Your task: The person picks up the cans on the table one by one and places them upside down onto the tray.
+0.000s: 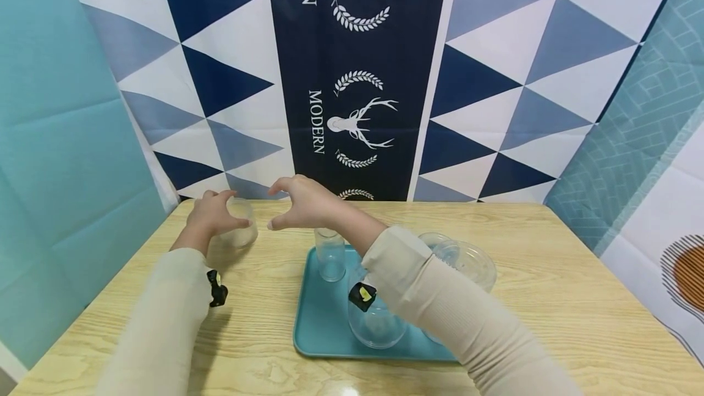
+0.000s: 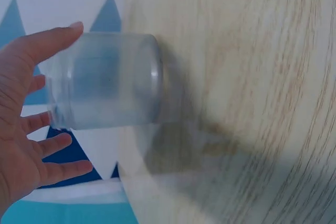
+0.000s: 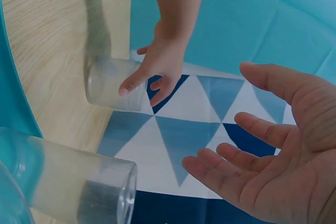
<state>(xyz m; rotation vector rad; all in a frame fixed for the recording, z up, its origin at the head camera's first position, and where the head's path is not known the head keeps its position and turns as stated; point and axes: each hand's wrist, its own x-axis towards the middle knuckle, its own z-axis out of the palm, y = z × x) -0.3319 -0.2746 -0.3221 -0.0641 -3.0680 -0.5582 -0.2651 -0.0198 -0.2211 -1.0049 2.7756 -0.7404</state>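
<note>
A clear, wide jar (image 1: 245,236) stands upright on the table at the back left. My left hand (image 1: 210,216) is at its upper end. In the left wrist view, the thumb lies by the rim of the jar (image 2: 113,82) and the other fingers are spread out straight. Whether the thumb touches it, I cannot tell. To the right of the jar, my right hand (image 1: 308,203) hovers with spread, slightly bent fingers and nothing in its palm (image 3: 294,166). Below it, a tall clear container (image 1: 331,261) stands upright on a teal tray (image 1: 319,330).
A round clear vessel (image 1: 378,330) sits on the tray, partly covered by the right forearm. Behind that arm, clear round pieces (image 1: 475,264) show at the tray's right side. A patterned cloth (image 1: 231,78) hangs behind the wooden table (image 1: 550,286).
</note>
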